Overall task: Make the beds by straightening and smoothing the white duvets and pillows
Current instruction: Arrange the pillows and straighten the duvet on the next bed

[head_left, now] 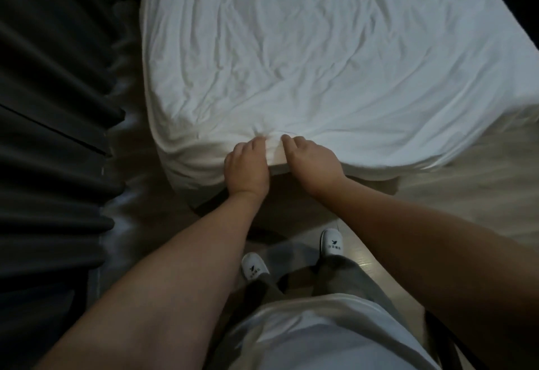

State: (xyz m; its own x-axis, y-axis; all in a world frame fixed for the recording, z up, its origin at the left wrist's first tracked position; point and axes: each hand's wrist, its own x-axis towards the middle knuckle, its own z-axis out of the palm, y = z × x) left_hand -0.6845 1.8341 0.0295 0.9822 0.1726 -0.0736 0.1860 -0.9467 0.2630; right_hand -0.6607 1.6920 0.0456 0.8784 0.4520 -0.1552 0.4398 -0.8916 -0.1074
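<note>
A white, creased duvet (306, 57) covers the bed and hangs over its near edge. My left hand (246, 165) and my right hand (310, 162) sit side by side at that edge. Both have fingers curled into the cloth, gripping a bunched fold of duvet between them. Wrinkles fan out from the spot where they hold it. No pillows are in view.
A dark pleated curtain (49, 107) hangs along the left, with a narrow strip of floor between it and the bed. Pale wood floor (466, 194) runs to the right of the bed. My feet in white slippers (255, 266) stand close to the bed's foot.
</note>
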